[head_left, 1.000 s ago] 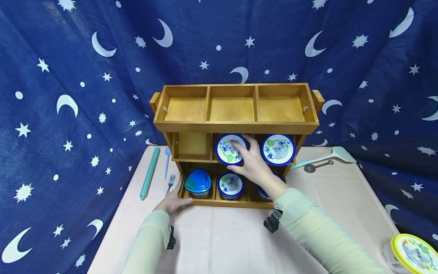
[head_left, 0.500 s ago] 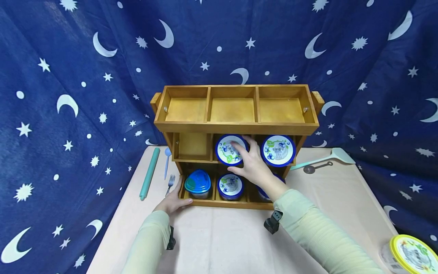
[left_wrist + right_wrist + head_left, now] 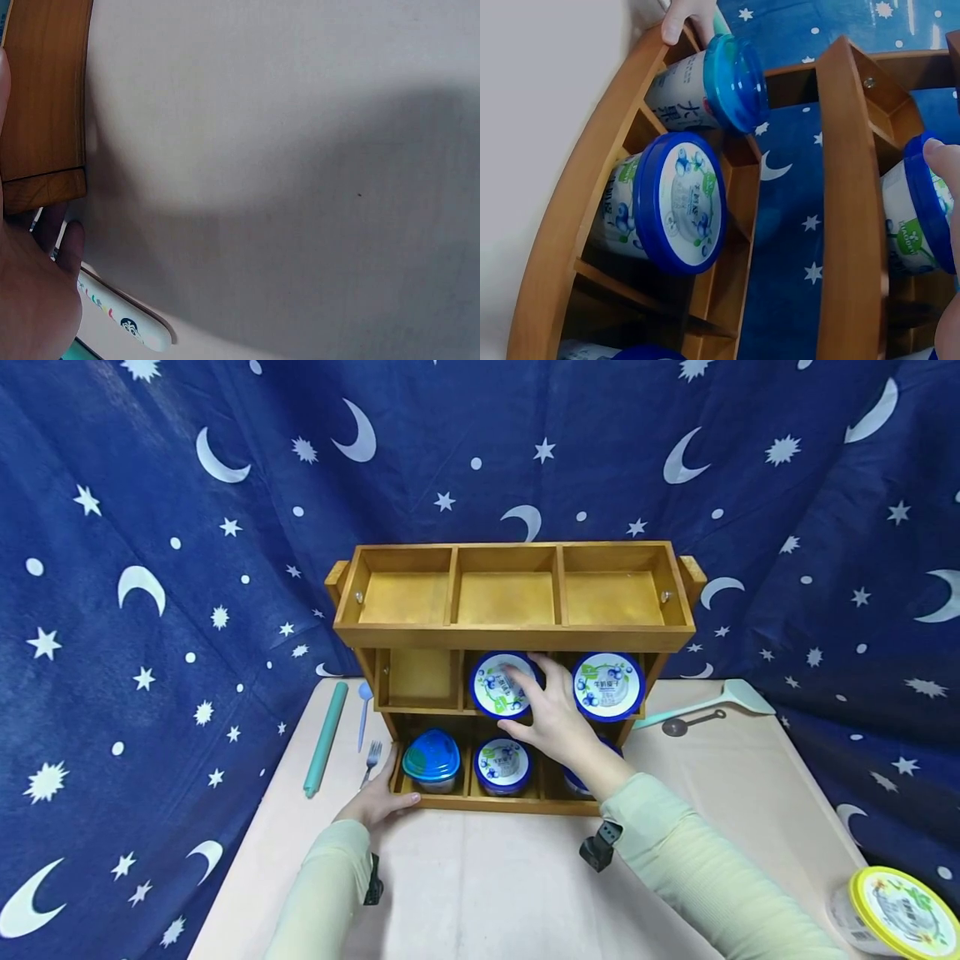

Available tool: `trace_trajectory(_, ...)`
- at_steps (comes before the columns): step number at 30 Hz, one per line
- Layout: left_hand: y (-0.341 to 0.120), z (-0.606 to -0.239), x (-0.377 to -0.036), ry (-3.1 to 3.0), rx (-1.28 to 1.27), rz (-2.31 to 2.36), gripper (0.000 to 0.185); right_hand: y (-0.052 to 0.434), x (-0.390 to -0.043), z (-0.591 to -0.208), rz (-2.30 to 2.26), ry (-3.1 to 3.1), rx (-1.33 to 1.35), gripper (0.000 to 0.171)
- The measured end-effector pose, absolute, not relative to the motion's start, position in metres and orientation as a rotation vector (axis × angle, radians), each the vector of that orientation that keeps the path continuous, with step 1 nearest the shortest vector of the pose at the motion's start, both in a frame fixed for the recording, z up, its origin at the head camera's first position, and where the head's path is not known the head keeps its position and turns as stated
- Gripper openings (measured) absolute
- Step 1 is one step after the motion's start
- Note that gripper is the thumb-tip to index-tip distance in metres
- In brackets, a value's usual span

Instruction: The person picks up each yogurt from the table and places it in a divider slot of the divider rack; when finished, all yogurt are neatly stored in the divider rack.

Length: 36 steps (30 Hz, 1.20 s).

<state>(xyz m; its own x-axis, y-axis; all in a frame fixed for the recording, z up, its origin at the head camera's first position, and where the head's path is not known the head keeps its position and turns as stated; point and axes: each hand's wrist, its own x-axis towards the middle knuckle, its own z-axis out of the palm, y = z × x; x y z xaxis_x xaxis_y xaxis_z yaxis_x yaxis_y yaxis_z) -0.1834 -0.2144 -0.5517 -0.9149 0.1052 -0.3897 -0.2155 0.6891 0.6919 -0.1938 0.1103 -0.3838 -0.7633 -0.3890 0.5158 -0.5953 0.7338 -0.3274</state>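
A three-tier wooden shelf (image 3: 517,637) stands on the table. My right hand (image 3: 519,697) grips a blue-lidded cup (image 3: 491,681) in the middle tier's centre bay; one of its fingertips (image 3: 943,159) lies on the lid's rim (image 3: 922,202). A matching cup (image 3: 609,686) fills the bay to its right. My left hand (image 3: 390,789) holds the shelf's lower left corner (image 3: 41,90), fingers (image 3: 682,15) over the side wall. The bottom tier holds a blue triangular-lidded tub (image 3: 431,760), a cup (image 3: 504,766), and a third cup mostly hidden by my arm.
The top tier and the middle-left bay are empty. Left of the shelf lie a teal rod (image 3: 324,739), a blue spoon (image 3: 363,710) and a fork (image 3: 371,760). On the right lie a teal spatula (image 3: 712,703) and a dark spoon (image 3: 690,722). A yellow-lidded tub (image 3: 888,910) sits front right.
Both hands keep their places on the cup and the shelf; only the head view has shifted slightly.
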Motion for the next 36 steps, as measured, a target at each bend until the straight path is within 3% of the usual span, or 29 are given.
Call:
trace_trajectory(21,-0.212,-0.545,-0.179,2.497,-0.099,1.092,0.111,0.15,-0.166,-0.366,0.738,-2.309,0.939,0.08)
trace_trajectory(26,-0.21,-0.542,-0.179,2.505,-0.102,1.076,0.111,0.172,-0.162,-0.363,0.731,-2.309,0.895,0.078)
trace_trajectory(36,-0.212,-0.547,-0.183,2.497,-0.076,1.073,0.114,0.215,-0.157,-0.361,0.793,-2.352,0.778,0.091)
